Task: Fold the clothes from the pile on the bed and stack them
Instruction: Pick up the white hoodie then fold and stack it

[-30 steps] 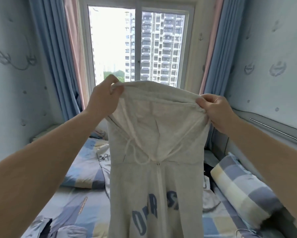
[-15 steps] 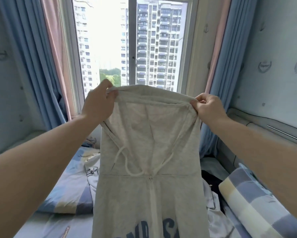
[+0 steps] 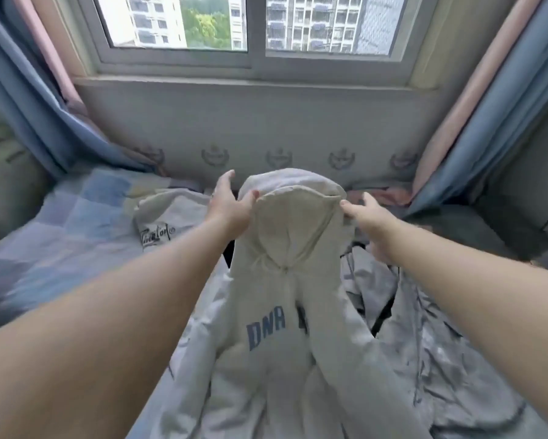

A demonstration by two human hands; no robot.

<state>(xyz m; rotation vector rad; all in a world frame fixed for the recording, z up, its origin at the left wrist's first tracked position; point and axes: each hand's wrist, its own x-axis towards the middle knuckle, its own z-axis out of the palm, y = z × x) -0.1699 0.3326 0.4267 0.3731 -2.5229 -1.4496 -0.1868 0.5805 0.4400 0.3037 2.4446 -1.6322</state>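
A pale grey zip hoodie (image 3: pixel 285 312) with blue "DNA" lettering lies lengthwise down the bed, its hood (image 3: pixel 294 210) raised toward the window. My left hand (image 3: pixel 231 207) holds the hood's left rim with its thumb on the edge and its fingers stretched upward. At the hood's right rim, the thumb of my right hand (image 3: pixel 369 220) pinches the edge. The hoodie's lower part drapes over the clothes pile (image 3: pixel 430 327). Its sleeves are hidden from view.
A white garment with a script logo (image 3: pixel 161 226) lies left of the hood on the checked blue bedding (image 3: pixel 70 223). Crumpled grey-white clothes fill the right side. Blue and pink curtains (image 3: pixel 475 147) hang on both sides of the window wall (image 3: pixel 266 128).
Both hands have brought the hoodie down from in front of the window onto the bed. The view has tilted down, and the hoodie's body now lies on the pile.
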